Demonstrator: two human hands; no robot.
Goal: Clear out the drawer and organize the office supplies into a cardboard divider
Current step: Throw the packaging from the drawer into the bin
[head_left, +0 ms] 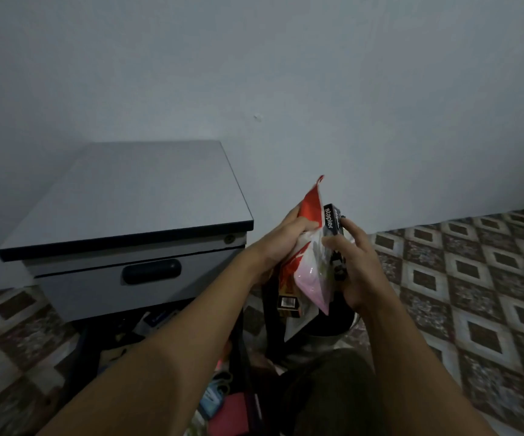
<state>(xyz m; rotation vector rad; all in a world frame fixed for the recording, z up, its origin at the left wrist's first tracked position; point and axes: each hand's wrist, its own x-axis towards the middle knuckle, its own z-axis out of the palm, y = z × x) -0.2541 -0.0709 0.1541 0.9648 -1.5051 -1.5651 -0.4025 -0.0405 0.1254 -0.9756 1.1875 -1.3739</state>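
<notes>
We pinch the plastic bag (pixel 307 247) in our left hand (pixel 282 237) while our right hand (pixel 353 265) grips the stapler box (pixel 333 220) beside it — a loose grip could drop either.

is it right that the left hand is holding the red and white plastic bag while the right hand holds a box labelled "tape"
Not quite. In the head view the box in the right hand reads "stapler", not "tape". The rest holds: the left hand is holding the red and white plastic bag.
</notes>
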